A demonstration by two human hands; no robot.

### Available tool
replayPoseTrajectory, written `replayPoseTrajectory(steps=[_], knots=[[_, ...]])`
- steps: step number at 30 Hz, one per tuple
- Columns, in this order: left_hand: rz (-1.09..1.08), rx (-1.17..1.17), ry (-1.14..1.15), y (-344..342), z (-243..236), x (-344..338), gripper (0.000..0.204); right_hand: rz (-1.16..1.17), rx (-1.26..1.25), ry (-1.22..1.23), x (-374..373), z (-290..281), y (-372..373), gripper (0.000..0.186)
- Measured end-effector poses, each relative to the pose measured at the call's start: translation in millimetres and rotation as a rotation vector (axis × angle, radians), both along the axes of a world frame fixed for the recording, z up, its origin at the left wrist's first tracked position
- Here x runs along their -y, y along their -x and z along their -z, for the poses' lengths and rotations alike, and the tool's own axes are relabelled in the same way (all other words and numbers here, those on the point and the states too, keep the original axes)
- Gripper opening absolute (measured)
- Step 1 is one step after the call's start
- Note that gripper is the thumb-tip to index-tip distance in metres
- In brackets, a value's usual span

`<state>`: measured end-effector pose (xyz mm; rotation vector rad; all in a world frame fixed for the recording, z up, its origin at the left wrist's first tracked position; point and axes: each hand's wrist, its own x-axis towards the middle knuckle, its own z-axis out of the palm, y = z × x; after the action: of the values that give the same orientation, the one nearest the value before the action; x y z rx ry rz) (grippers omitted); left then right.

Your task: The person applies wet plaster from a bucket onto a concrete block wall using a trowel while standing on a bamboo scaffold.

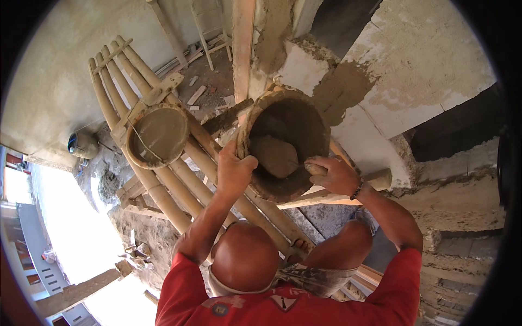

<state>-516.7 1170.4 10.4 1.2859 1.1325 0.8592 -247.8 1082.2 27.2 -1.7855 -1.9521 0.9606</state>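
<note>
My left hand [235,169] is closed on the near left rim of a mortar-coated bucket [293,117], which is tipped so its dark inside shows. My right hand [333,175] grips the handle of a trowel [274,156] at the bucket's right side; its broad blade, coated in grey-brown mortar, lies inside the bucket. A round container [157,133] of muddy slurry, with a thin handle across it, rests to the left on a platform of bamboo poles [119,81].
A wooden post [242,49] and patchy plastered masonry [413,65] with dark openings stand ahead and right. Below are rubble, loose boards [197,95], a pale ladder [204,32] and a drum [84,146]. My bent knees show beneath my arms.
</note>
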Motion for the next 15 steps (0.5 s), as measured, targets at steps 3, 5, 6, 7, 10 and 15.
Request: replayPoseTrajectory(steps=[3, 5, 6, 7, 10, 15], knots=[[-0.048, 0.173, -0.145, -3, 4, -2, 0.064, -0.034, 0.029, -0.063, 1, -33, -8, 0.043], [-0.062, 0.316, -0.204, -5, -1, -4, 0.065, -0.033, 0.06, -0.075, 4, -63, -12, 0.042], [-0.04, 0.268, -0.188, -2, -3, -5, 0.067, -0.016, 0.074, -0.057, 6, -79, -12, 0.042], [-0.044, 0.275, -0.187, -3, -4, -6, 0.068, 0.002, 0.089, -0.039, 8, -96, -13, 0.042], [-0.051, 0.276, -0.17, -5, -4, -7, 0.067, -0.078, 0.101, -0.104, 14, -141, -20, 0.043], [-0.048, 0.245, -0.126, 1, 1, -8, 0.066, -0.112, 0.046, -0.09, 25, -202, -27, 0.043]])
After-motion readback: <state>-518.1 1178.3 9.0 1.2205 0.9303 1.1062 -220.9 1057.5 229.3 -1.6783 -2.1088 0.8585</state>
